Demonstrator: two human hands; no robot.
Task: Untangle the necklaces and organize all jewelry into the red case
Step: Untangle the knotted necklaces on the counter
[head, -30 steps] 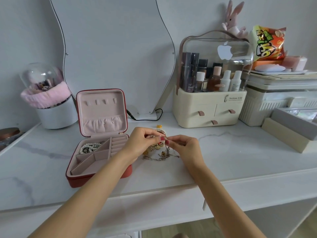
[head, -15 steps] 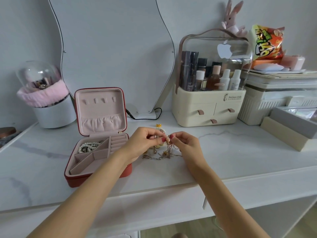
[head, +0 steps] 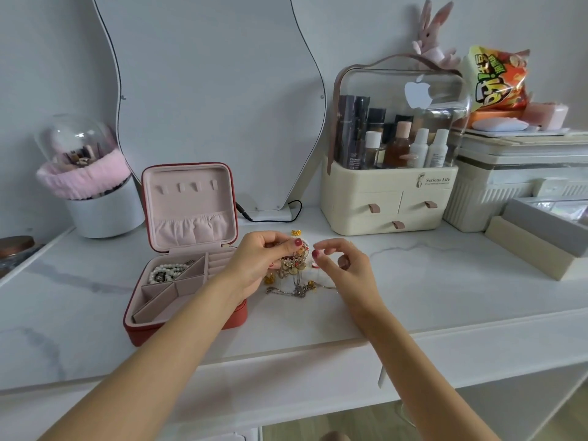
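The red case [head: 191, 327] stands open on the left of the marble top, its pink lid upright. A pearl piece [head: 167, 271] lies in its back left compartment. My left hand [head: 257, 265] pinches a tangled clump of gold necklaces [head: 294, 262] and lifts it just above the table, with chains [head: 294, 290] trailing onto the surface below. My right hand [head: 345, 268] hovers a little to the right of the clump, fingers loosely curled, with nothing visible between them. A small gold piece [head: 296, 232] lies behind the hands.
A cream cosmetics organiser [head: 389, 205] with a clear dome stands behind right. A wavy mirror [head: 210, 90] and its black cable [head: 270, 218] are behind the case. A brush holder [head: 95, 192] sits far left, and boxes [head: 537, 243] crowd the right side.
My right hand has let go of the clump and moved a little to the right. My left hand keeps holding the clump, raised slightly.
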